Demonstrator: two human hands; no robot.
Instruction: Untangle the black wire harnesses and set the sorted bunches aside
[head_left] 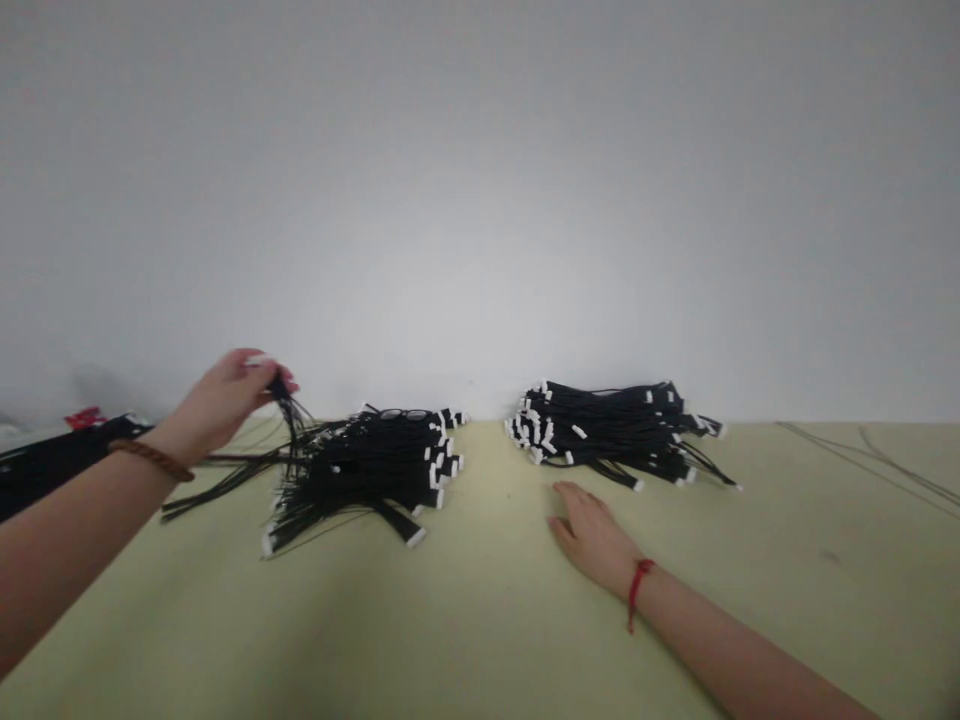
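My left hand [225, 398] is raised a little above the table, its fingers pinched on the end of a thin bundle of black wires [289, 415] that hangs down into the left pile of black cables with white connectors [367, 465]. A brown beaded bracelet circles that wrist. My right hand [592, 535] lies flat on the pale yellow-green table [480, 620], fingers stretched out, holding nothing. It rests just in front of the right pile of black cables [615, 430]. A red string is tied round the right wrist.
A plain white wall [480, 200] rises directly behind both piles. At the far left lie more black items [52, 460] and a small red object [84, 417]. Thin loose wires [870, 455] trail across the table at the far right.
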